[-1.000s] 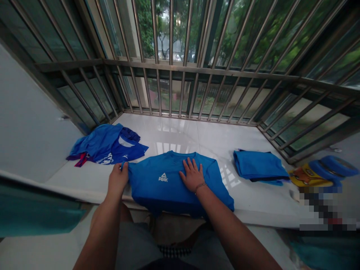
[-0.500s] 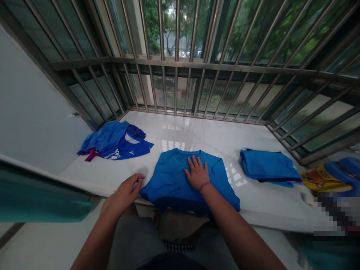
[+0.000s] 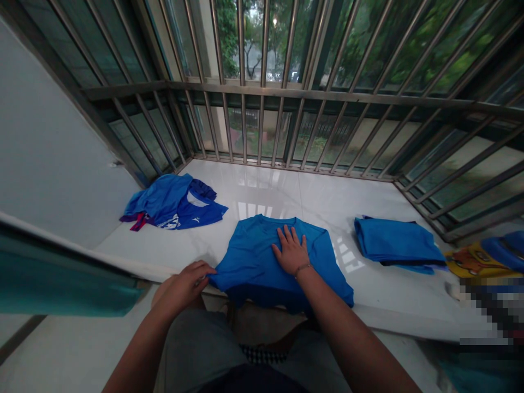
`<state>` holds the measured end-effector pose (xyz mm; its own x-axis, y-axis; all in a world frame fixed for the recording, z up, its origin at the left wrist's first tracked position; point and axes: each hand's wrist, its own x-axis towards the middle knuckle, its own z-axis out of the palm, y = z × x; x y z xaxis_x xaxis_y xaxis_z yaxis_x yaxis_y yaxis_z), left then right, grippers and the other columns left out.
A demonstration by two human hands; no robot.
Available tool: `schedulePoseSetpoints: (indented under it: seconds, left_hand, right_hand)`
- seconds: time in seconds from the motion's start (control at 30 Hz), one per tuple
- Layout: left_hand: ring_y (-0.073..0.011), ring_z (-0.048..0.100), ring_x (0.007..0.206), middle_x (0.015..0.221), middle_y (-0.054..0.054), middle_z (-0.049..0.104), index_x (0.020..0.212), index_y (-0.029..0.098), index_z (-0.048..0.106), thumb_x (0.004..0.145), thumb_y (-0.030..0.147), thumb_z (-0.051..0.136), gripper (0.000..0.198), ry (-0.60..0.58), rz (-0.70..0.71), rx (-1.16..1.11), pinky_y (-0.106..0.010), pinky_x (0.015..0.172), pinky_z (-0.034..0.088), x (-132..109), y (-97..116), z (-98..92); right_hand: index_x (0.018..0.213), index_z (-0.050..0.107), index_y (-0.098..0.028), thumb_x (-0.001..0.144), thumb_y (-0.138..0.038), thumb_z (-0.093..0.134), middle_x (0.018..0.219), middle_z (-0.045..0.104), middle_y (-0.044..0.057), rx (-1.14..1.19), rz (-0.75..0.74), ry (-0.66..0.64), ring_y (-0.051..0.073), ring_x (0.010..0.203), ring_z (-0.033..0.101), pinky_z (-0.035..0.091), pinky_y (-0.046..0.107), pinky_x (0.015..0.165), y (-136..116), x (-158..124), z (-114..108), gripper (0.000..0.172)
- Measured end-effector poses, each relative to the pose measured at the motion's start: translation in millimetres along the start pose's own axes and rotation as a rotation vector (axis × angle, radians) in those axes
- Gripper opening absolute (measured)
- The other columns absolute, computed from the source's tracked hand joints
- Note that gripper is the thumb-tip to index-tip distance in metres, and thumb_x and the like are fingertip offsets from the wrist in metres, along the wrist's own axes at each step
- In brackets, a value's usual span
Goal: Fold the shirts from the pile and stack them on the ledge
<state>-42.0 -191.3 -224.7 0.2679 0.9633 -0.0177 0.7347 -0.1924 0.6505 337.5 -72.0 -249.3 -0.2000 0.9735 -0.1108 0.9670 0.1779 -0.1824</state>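
Note:
A blue T-shirt (image 3: pixel 254 256) lies spread on the white window ledge, neckline toward the window, its lower part hanging over the front edge. My right hand (image 3: pixel 293 254) rests flat on its chest just below the collar, fingers spread. At the shirt's left sleeve corner, my left hand (image 3: pixel 192 281) pinches the fabric between thumb and fingers. To the right lies a folded stack of blue clothes (image 3: pixel 397 241). A loose heap of blue shirts (image 3: pixel 172 203), one with white print, sits at the left by the wall.
The glossy white ledge (image 3: pixel 270 188) runs up to a window with metal bars (image 3: pixel 262 125). A yellow and blue item with a cartoon animal (image 3: pixel 477 259) stands at the far right. A teal curtain (image 3: pixel 61 278) hangs at the lower left.
My left hand has moved slightly right and closed on the shirt's left sleeve corner. My right hand stays flat on the shirt. The view has shifted a little.

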Motion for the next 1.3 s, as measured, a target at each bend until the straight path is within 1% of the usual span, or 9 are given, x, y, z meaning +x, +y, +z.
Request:
schedulePoseSetpoints:
  seconds: [0.17,0.27,0.47,0.6,0.73,0.87,0.97,1.17,1.3]
  left_hand:
    - [-0.0294,0.071,0.122,0.124,-0.009,0.076,0.113,0.034,0.085,0.086,0.024,0.067,0.034,-0.015,-0.107,0.073,-0.042,0.112,0.058,-7,-4,-5.5]
    - [-0.0304,0.067,0.132,0.137,-0.010,0.073,0.125,0.031,0.082,0.093,0.024,0.060,0.039,0.053,-0.013,0.151,-0.046,0.119,0.053,3,6,-4.8]
    - [-0.0294,0.052,0.156,0.169,-0.012,0.056,0.156,0.023,0.063,0.112,0.033,0.043,0.049,0.103,0.218,0.305,-0.054,0.134,0.036,80,51,37.3]
    - [-0.0372,0.039,0.165,0.178,-0.019,0.040,0.170,0.019,0.047,0.112,0.043,0.048,0.063,0.085,-0.043,0.480,-0.065,0.134,0.029,129,59,65.1]
    - [-0.0410,0.028,0.169,0.182,-0.020,0.028,0.176,0.019,0.036,0.113,0.051,0.039,0.070,0.165,-0.275,0.520,-0.072,0.134,0.020,148,52,71.7]
    - [-0.0407,0.021,0.171,0.183,-0.019,0.024,0.177,0.016,0.031,0.114,0.049,0.035,0.071,0.243,-0.221,0.545,-0.072,0.136,0.014,150,49,73.8]
    - [-0.0357,0.025,0.171,0.182,-0.016,0.030,0.177,0.018,0.033,0.114,0.047,0.036,0.069,0.153,-0.108,0.532,-0.066,0.137,0.017,153,49,76.8]
    - [-0.0386,0.033,0.167,0.180,-0.019,0.035,0.172,0.016,0.042,0.114,0.042,0.034,0.064,0.132,-0.233,0.504,-0.070,0.132,0.027,170,50,72.0]
    - [-0.0369,0.056,0.149,0.164,-0.023,0.058,0.156,0.014,0.061,0.109,0.030,0.043,0.053,0.202,-0.228,0.472,-0.054,0.123,0.045,183,42,48.6]
  right_hand:
    - [0.180,0.022,-0.030,0.113,-0.067,0.027,0.188,0.011,0.007,0.002,0.000,0.005,0.033,0.174,0.004,0.000,0.071,0.134,1,1,2,0.076]
    - [0.180,0.023,-0.029,0.113,-0.066,0.028,0.188,0.011,0.007,0.000,0.000,-0.002,0.033,0.174,0.005,0.001,0.071,0.134,0,0,0,0.076]
    - [0.179,0.024,-0.029,0.114,-0.064,0.029,0.188,0.012,0.006,-0.003,0.005,0.005,0.033,0.173,0.006,0.001,0.070,0.134,-1,-1,-2,0.075]
    - [0.180,0.023,-0.029,0.113,-0.065,0.029,0.188,0.011,0.006,0.004,0.001,-0.006,0.034,0.174,0.005,0.003,0.071,0.134,-2,-1,-2,0.076]
    - [0.179,0.024,-0.028,0.113,-0.066,0.028,0.187,0.011,0.006,0.023,-0.002,-0.004,0.034,0.174,0.005,0.001,0.071,0.134,-3,-1,-4,0.077]
    - [0.179,0.024,-0.028,0.112,-0.066,0.030,0.187,0.011,0.006,0.043,-0.003,-0.001,0.034,0.174,0.004,-0.001,0.070,0.134,-1,-1,-4,0.078]
    - [0.179,0.025,-0.029,0.112,-0.067,0.031,0.187,0.011,0.006,0.063,-0.010,0.020,0.034,0.174,0.006,-0.002,0.070,0.134,-1,-2,0,0.078]
    - [0.179,0.026,-0.027,0.113,-0.065,0.032,0.187,0.012,0.007,0.084,-0.020,-0.028,0.035,0.173,0.007,0.005,0.070,0.135,-3,0,-10,0.076]
    - [0.177,0.032,-0.021,0.117,-0.046,0.023,0.184,0.029,0.010,0.163,0.004,0.072,0.027,0.170,0.026,0.027,0.048,0.134,47,8,-47,0.065]
